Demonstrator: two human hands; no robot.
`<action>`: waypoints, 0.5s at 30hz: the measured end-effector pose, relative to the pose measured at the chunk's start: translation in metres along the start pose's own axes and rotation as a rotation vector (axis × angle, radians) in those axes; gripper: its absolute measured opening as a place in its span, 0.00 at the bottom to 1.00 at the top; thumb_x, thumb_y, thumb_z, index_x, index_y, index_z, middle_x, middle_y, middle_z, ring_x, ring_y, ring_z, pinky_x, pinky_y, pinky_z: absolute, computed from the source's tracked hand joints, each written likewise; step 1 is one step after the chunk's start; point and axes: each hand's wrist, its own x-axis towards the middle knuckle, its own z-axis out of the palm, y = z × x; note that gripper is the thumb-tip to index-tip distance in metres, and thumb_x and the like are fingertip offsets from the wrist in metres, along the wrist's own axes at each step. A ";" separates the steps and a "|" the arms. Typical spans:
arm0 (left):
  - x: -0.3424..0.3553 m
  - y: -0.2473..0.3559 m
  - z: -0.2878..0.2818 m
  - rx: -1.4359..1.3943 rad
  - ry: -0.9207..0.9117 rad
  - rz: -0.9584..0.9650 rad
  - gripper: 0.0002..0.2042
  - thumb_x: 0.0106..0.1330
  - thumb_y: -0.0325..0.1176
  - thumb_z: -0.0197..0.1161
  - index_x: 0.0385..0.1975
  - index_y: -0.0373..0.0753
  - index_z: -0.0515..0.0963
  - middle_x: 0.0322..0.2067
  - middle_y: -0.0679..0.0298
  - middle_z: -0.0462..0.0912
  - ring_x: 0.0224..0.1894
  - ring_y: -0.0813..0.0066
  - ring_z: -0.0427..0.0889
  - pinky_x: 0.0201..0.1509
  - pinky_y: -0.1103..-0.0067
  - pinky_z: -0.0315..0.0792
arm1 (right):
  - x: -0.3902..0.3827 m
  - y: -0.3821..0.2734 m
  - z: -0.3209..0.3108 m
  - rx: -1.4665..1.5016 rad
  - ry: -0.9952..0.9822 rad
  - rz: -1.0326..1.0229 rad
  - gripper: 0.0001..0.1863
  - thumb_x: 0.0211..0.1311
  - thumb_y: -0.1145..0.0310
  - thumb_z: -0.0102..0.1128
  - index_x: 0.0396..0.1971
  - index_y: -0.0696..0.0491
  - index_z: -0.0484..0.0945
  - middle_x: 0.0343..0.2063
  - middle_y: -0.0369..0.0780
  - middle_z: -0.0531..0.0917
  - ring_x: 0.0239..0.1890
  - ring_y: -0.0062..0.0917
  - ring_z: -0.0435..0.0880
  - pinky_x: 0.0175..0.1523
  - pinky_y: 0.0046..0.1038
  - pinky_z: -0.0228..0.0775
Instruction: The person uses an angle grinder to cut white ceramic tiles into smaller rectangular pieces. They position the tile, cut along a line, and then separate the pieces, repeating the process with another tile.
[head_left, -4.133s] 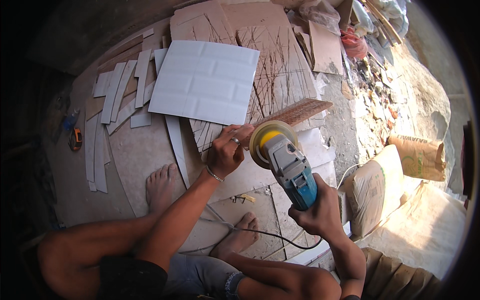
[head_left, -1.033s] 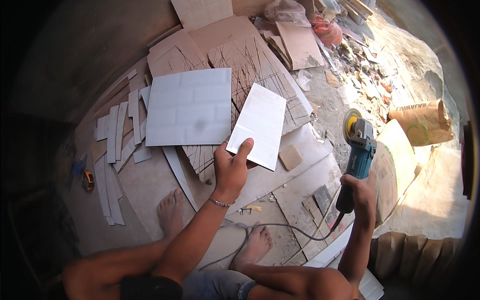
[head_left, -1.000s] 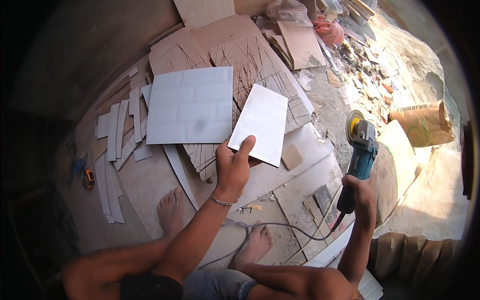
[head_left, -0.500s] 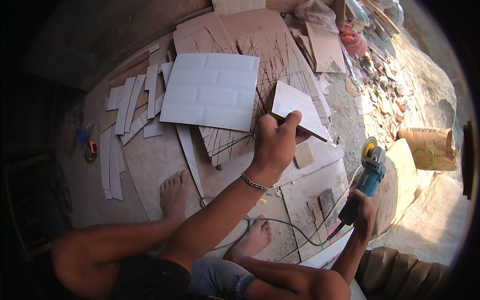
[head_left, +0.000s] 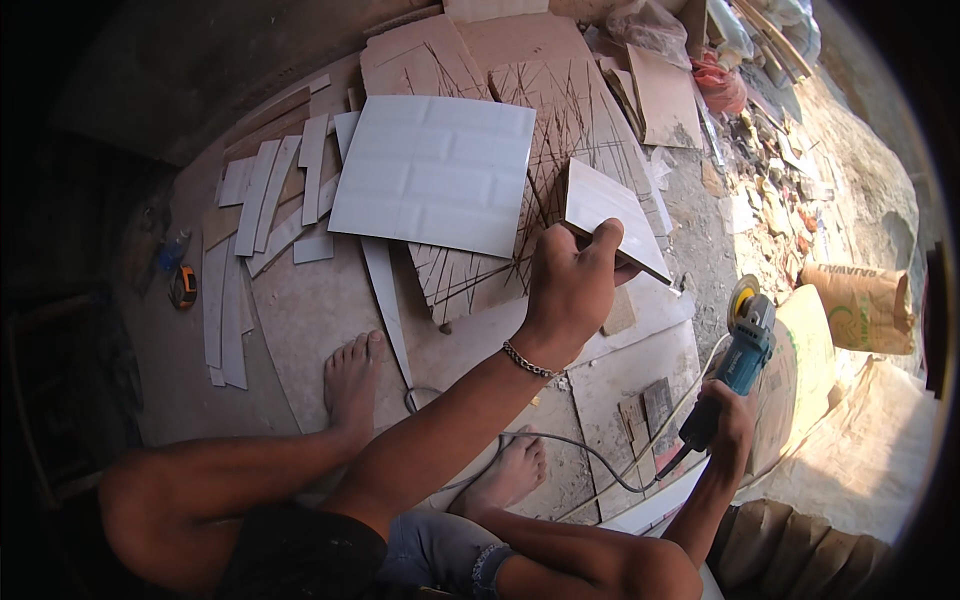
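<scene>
At 2 o'clock, a tile (head_left: 607, 199) is pinched by the left hand (head_left: 571, 282). A grinder (head_left: 748, 348) is gripped by the right hand (head_left: 730, 412).

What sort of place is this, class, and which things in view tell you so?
Probably a building or renovation site: the right hand holds an angle grinder, narrow tile strips lie at left, and rubble is strewn at right.

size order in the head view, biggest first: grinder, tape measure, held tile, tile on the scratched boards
1. Tile on the scratched boards
2. Grinder and held tile: too close to rank, the latter being tilted and partly covered by the left hand
3. Tape measure
</scene>
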 end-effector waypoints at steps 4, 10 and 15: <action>-0.003 -0.001 -0.002 -0.028 0.105 0.002 0.14 0.71 0.29 0.63 0.45 0.21 0.76 0.39 0.54 0.84 0.40 0.69 0.88 0.46 0.73 0.90 | -0.001 -0.002 0.003 0.000 -0.004 -0.014 0.09 0.46 0.73 0.69 0.28 0.58 0.80 0.21 0.39 0.82 0.19 0.25 0.80 0.29 0.27 0.73; -0.010 -0.029 -0.068 0.349 0.175 -0.081 0.26 0.66 0.26 0.66 0.64 0.27 0.74 0.45 0.49 0.89 0.46 0.66 0.90 0.46 0.72 0.86 | -0.004 0.002 -0.005 0.020 0.007 -0.013 0.09 0.46 0.73 0.69 0.28 0.58 0.80 0.22 0.38 0.82 0.21 0.25 0.81 0.31 0.27 0.73; -0.014 -0.067 -0.096 0.920 0.208 0.200 0.29 0.67 0.30 0.68 0.67 0.27 0.73 0.47 0.40 0.88 0.48 0.51 0.90 0.53 0.67 0.80 | -0.006 -0.003 0.003 0.004 -0.010 -0.004 0.09 0.45 0.73 0.68 0.28 0.58 0.80 0.22 0.38 0.82 0.21 0.24 0.80 0.31 0.27 0.72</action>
